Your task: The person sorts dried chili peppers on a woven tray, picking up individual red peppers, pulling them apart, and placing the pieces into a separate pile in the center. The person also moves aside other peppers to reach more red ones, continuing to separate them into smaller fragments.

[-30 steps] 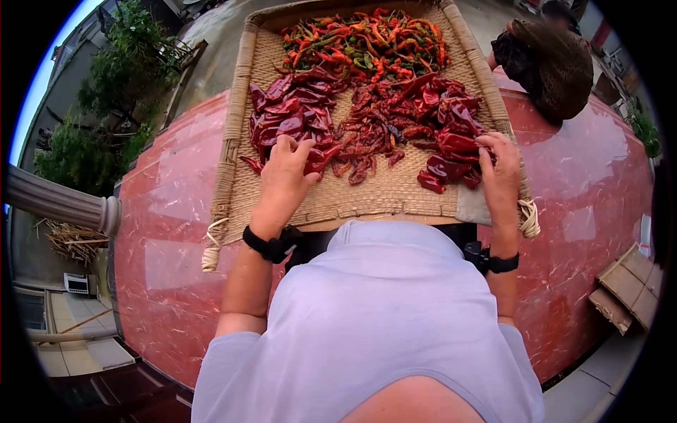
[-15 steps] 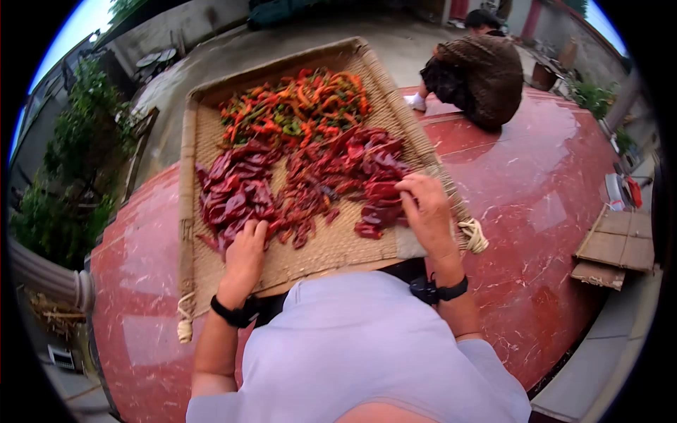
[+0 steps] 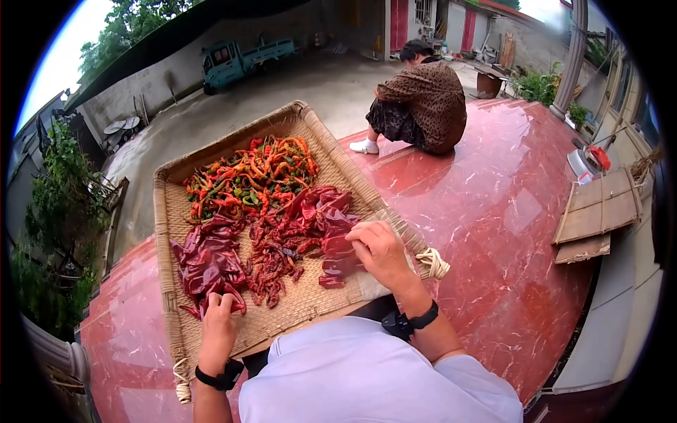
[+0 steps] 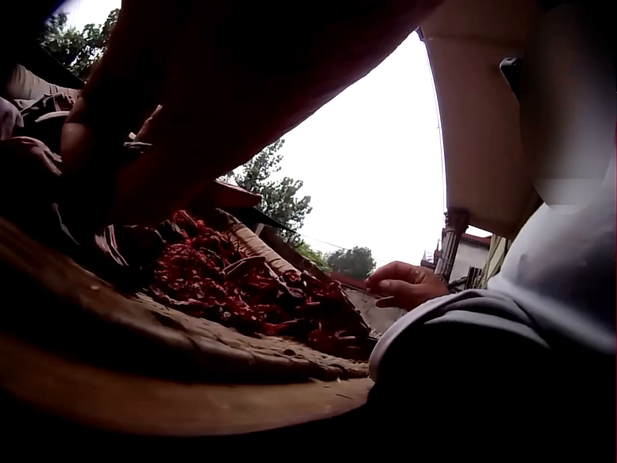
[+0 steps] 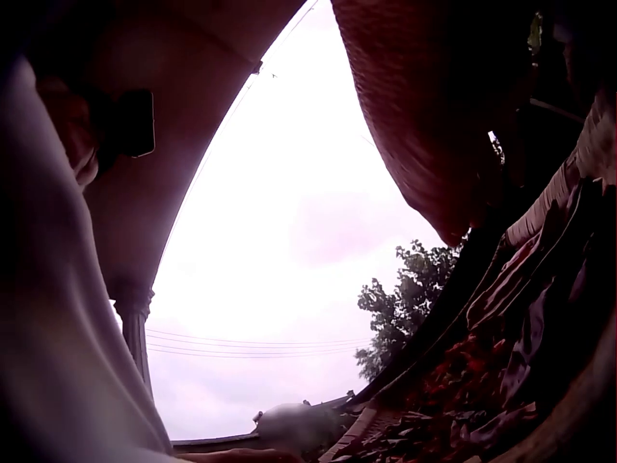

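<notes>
A woven tray (image 3: pixel 310 310) holds peppers in separate heaps. My left hand (image 3: pixel 217 330) is at the near left, its fingers bent onto a red pepper (image 3: pixel 235 302) at the front of the glossy dark red heap (image 3: pixel 209 257). In the left wrist view that hand is mostly dark shadow. My right hand (image 3: pixel 384 257) hovers at the right-hand heap of broad red peppers (image 3: pixel 337 240), fingers loosely bent, thumb apart from the index fingertip. Shrivelled red peppers (image 3: pixel 271 257) lie between the two heaps. Orange and green chillies (image 3: pixel 254 176) fill the far end.
A person (image 3: pixel 427 99) squats on the red stone floor (image 3: pixel 493 233) beyond the tray's right side. Flattened cardboard (image 3: pixel 599 204) lies at the right. Leafy plants (image 3: pixel 60 197) grow at the left, and a blue three-wheeled truck (image 3: pixel 243 60) stands far back.
The head view has tilted up and turned, so the tray sits lower and further left. The left hand's fingertips have drawn closer together at the heap's near edge; the right hand stays by its heap.
</notes>
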### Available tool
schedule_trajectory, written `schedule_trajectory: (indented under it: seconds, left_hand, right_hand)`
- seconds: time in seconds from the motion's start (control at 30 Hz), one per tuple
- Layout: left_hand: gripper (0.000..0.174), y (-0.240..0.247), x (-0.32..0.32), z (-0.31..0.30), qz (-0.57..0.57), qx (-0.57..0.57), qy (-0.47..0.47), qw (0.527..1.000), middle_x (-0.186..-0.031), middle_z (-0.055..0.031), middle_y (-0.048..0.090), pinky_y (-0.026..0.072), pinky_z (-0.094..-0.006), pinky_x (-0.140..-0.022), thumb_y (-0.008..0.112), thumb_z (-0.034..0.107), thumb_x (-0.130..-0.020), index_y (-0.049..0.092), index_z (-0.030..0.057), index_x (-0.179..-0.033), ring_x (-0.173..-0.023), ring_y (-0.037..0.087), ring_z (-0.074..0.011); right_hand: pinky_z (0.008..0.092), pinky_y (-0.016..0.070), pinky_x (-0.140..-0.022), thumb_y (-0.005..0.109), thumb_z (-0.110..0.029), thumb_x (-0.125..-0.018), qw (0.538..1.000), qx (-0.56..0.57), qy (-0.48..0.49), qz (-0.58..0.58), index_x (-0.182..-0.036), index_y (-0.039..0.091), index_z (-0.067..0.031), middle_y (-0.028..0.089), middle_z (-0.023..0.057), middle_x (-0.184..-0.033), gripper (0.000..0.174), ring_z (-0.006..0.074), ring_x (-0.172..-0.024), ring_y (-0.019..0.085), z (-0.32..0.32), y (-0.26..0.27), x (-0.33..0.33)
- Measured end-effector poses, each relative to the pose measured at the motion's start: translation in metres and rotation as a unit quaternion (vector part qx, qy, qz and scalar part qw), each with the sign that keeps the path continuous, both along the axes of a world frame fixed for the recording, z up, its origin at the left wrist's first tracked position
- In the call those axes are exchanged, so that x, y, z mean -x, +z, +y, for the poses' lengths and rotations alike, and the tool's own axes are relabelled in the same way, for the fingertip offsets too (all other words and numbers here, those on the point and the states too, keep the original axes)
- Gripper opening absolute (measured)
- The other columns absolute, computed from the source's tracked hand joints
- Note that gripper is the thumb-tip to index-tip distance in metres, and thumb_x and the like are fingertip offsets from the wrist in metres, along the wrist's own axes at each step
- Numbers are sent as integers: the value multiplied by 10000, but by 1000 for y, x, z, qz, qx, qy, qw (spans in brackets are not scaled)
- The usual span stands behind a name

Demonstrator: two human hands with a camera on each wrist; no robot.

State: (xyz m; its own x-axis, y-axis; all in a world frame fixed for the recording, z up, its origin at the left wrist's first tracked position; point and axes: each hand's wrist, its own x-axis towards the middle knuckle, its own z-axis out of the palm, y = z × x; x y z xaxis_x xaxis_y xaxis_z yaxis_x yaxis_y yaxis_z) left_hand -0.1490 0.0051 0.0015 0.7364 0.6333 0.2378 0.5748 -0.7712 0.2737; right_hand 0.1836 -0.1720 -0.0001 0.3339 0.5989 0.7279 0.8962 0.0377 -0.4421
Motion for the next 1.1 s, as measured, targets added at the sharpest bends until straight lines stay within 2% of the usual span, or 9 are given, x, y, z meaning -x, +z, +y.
schedule_trajectory:
  seconds: [0.13,0.27,0.37,0.57,0.67,0.8,0.9,1.0,1.1]
  left_hand:
    - [332,45,-20,-16,-84,71,-34,993,-985,-191,505,474,-450,-744,569,-144,-753,601,28,-1035,-876,578,-401]
    - [178,73,-60,-21,-109,102,-120,981,-909,-176,527,480,-431,-721,612,-96,-779,628,8,-922,-834,584,-375]
    - [148,61,-96,-13,-125,100,-157,975,-890,-177,551,489,-433,-711,623,-64,-795,646,13,-919,-819,596,-369]
    - [69,35,-128,11,-187,35,-131,973,-881,-203,544,465,-439,-752,582,-61,-811,578,-13,-861,-852,573,-387]
    - [141,36,-127,16,-184,106,-117,970,-931,-124,539,470,-349,-741,584,-64,-830,624,-6,-951,-830,573,-254]
    - [137,22,-130,19,-208,140,-107,962,-951,-75,530,466,-305,-748,582,-49,-865,643,7,-975,-831,558,-184]
    - [150,22,-137,19,-224,147,-110,957,-933,-31,542,468,-272,-751,573,-37,-894,656,24,-1002,-819,544,-128]
    - [134,32,-142,16,-252,349,-72,900,-905,12,568,463,-246,-737,571,-12,-933,661,36,-1021,-785,521,-77]
    - [121,26,-144,14,-273,425,-76,860,-892,41,583,456,-221,-724,576,11,-959,659,44,-1042,-771,511,-44]
  right_hand:
    - [391,525,-891,703,-53,-854,992,-10,117,37,-1011,698,-89,684,76,-1038,161,288,-993,644,14,22,19]
    - [336,559,-831,768,-81,-849,922,101,330,176,-1331,572,-79,613,121,-1221,521,220,-942,670,28,50,55]
    - [344,553,-852,776,-88,-842,922,106,354,113,-1383,520,-79,594,131,-1231,598,234,-931,661,45,45,65]
    - [358,559,-818,750,-101,-858,972,93,203,73,-1262,608,-88,619,131,-1155,428,273,-956,672,48,5,46]
    - [370,556,-767,731,-114,-869,961,191,177,91,-1167,655,-95,626,105,-1095,308,283,-894,685,27,1,35]
    - [402,549,-759,695,-159,-875,941,253,220,44,-1166,650,-96,616,105,-1082,301,297,-877,680,20,1,42]
    - [458,545,-752,676,-150,-860,935,308,173,-23,-1136,641,-106,608,104,-1085,281,339,-860,677,24,-12,46]
    - [474,545,-740,655,-129,-865,924,361,114,-59,-1124,639,-113,606,106,-1081,261,353,-847,677,26,-19,43]
    - [470,549,-717,628,-115,-878,925,356,109,-69,-1118,646,-119,616,104,-1062,240,349,-829,682,22,-30,40]
